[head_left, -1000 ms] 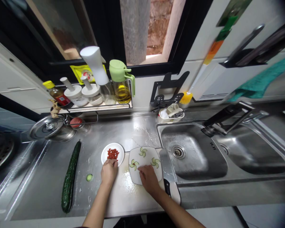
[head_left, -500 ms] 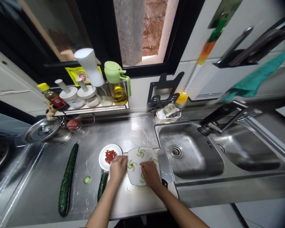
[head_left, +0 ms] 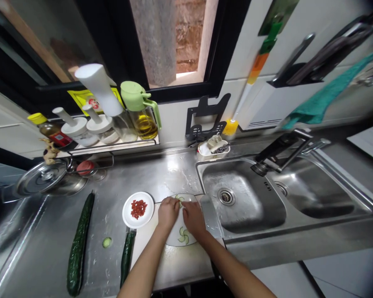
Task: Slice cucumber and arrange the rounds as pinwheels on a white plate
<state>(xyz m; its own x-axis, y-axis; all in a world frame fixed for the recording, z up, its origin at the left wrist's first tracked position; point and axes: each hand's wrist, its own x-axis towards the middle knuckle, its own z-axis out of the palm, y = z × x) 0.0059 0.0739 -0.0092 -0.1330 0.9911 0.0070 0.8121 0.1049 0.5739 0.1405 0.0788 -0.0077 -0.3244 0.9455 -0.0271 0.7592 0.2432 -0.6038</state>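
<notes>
Both of my hands are over a pale, square-cornered plate (head_left: 174,234) that carries thin cucumber slices laid in pinwheels. Near the plate's far edge, my left hand (head_left: 168,213) has its fingertips pinched together beside the upper cucumber pinwheel (head_left: 179,198). My right hand (head_left: 193,216) is curled, with its fingertips at that same pinwheel. Anything between the fingers is too small to make out. One pinwheel (head_left: 183,235) shows uncovered toward the near side; my hands hide the ones at the sides. Left of the plate is a white saucer (head_left: 128,215) of red goji berries (head_left: 139,209).
A cutting board (head_left: 180,269) lies under the plate. To the left are a cut cucumber (head_left: 127,254), a cucumber end (head_left: 106,242) and a whole cucumber (head_left: 80,244). The sink (head_left: 245,198) is at right; a seasoning rack (head_left: 121,145) is behind.
My left hand has gone from the saucer's edge rightward over the plate, its fingers meeting at the far pinwheel. My right hand has shifted slightly toward the far side. The view has swung a little.
</notes>
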